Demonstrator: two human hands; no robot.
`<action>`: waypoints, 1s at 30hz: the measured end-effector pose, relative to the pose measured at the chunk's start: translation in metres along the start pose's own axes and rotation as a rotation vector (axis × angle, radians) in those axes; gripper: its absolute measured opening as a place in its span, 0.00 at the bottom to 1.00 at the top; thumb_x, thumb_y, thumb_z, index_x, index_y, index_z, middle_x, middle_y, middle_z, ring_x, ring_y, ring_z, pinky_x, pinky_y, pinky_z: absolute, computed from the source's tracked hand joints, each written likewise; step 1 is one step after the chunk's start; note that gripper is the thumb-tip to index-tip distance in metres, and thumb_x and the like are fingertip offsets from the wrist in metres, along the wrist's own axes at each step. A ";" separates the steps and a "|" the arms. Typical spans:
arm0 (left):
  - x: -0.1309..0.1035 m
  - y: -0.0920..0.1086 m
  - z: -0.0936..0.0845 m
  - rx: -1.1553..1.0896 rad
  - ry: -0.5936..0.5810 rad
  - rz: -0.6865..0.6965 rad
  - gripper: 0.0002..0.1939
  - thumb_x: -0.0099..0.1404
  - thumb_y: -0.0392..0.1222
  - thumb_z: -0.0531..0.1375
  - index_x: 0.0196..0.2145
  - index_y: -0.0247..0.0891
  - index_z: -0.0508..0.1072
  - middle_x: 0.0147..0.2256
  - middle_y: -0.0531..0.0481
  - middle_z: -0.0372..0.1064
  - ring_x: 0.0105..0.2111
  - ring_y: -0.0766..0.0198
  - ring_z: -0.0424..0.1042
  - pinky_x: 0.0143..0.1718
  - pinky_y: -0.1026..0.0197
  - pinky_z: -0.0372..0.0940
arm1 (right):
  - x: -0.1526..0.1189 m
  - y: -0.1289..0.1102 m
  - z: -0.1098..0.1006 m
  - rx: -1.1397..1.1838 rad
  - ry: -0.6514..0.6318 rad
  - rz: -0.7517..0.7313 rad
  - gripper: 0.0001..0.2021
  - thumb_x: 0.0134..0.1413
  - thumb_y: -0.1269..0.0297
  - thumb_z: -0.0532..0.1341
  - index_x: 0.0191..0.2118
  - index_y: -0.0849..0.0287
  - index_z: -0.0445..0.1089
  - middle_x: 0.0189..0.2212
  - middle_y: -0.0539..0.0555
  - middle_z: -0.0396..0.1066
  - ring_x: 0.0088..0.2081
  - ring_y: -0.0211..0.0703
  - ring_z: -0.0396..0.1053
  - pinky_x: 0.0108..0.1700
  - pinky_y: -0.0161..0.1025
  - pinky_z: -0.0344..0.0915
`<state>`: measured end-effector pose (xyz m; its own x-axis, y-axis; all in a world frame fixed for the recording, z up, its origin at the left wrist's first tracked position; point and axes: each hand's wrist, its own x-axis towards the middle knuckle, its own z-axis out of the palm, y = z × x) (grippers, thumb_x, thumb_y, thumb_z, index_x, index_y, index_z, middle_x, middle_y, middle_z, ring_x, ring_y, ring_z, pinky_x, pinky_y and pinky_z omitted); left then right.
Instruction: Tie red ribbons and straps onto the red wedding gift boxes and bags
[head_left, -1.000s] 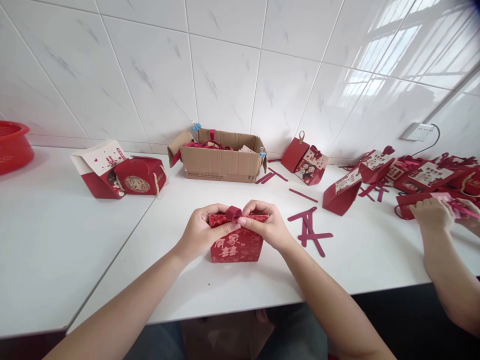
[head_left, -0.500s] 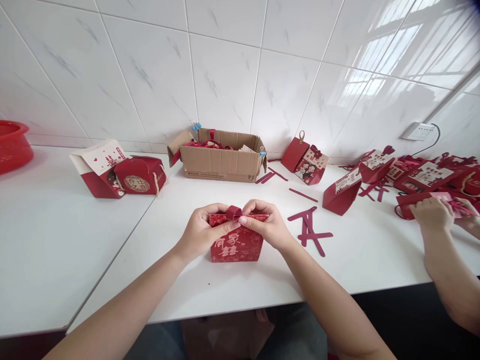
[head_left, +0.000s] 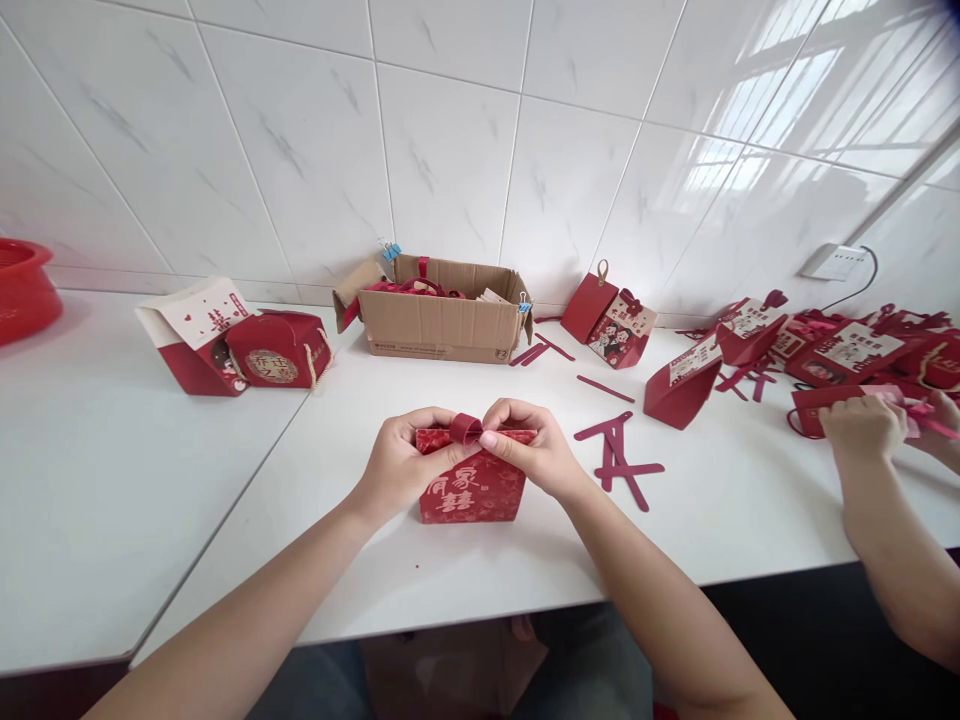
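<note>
A red box with pink characters point(head_left: 476, 490) stands upright on the white table point(head_left: 360, 590) in front of me. My left hand point(head_left: 416, 455) grips its top left side, thumb in front and fingers behind. My right hand point(head_left: 525, 445) grips the top right side, its thumb tip against a dark red strap point(head_left: 466, 429) that curls into a loop above the top edge. Both thumbs meet near the loop. The fingertips behind the box are hidden. Loose dark red straps point(head_left: 616, 455) lie crossed on the table to the right of my right hand.
A cardboard box point(head_left: 439, 325) holding red pieces stands by the wall. Decorated red boxes point(head_left: 277, 350) sit at left, others point(head_left: 682, 380) at right. A red basin point(head_left: 26, 295) is at far left. Another person's hands point(head_left: 866, 425) hold a red box at far right.
Hardly anything differs. The whole view has shifted very slightly, and both my hands keep the same hold on the box and the looped strap.
</note>
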<state>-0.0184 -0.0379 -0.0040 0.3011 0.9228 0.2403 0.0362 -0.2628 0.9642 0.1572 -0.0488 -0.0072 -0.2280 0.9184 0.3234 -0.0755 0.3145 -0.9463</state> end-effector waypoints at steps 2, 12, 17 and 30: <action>-0.001 0.001 0.000 0.014 -0.007 0.023 0.09 0.53 0.44 0.67 0.28 0.36 0.75 0.28 0.51 0.73 0.26 0.67 0.69 0.28 0.67 0.64 | -0.001 0.001 -0.002 -0.030 -0.027 -0.056 0.14 0.46 0.53 0.66 0.27 0.59 0.67 0.25 0.49 0.66 0.27 0.35 0.63 0.30 0.34 0.61; -0.004 -0.005 -0.003 0.120 -0.025 0.513 0.02 0.57 0.35 0.63 0.28 0.39 0.75 0.26 0.49 0.72 0.28 0.64 0.70 0.30 0.61 0.67 | -0.006 0.001 -0.002 -0.214 -0.051 -0.343 0.12 0.46 0.61 0.67 0.36 0.57 0.67 0.29 0.50 0.68 0.31 0.38 0.67 0.32 0.36 0.66; -0.002 -0.008 -0.005 0.123 -0.066 0.619 0.05 0.57 0.31 0.63 0.30 0.40 0.75 0.28 0.49 0.73 0.32 0.62 0.72 0.34 0.59 0.69 | -0.005 -0.001 -0.003 -0.358 -0.056 -0.535 0.08 0.47 0.65 0.67 0.35 0.56 0.70 0.30 0.52 0.70 0.32 0.38 0.68 0.35 0.37 0.67; 0.001 -0.006 -0.007 0.189 -0.087 0.692 0.05 0.59 0.33 0.62 0.30 0.42 0.77 0.27 0.50 0.68 0.32 0.64 0.70 0.34 0.60 0.70 | -0.004 0.000 -0.005 -0.360 -0.123 -0.504 0.08 0.48 0.62 0.65 0.36 0.56 0.73 0.31 0.54 0.71 0.30 0.39 0.69 0.31 0.37 0.67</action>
<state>-0.0250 -0.0335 -0.0090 0.3891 0.5039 0.7711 -0.0286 -0.8301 0.5569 0.1628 -0.0512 -0.0088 -0.3608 0.6090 0.7064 0.1240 0.7820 -0.6108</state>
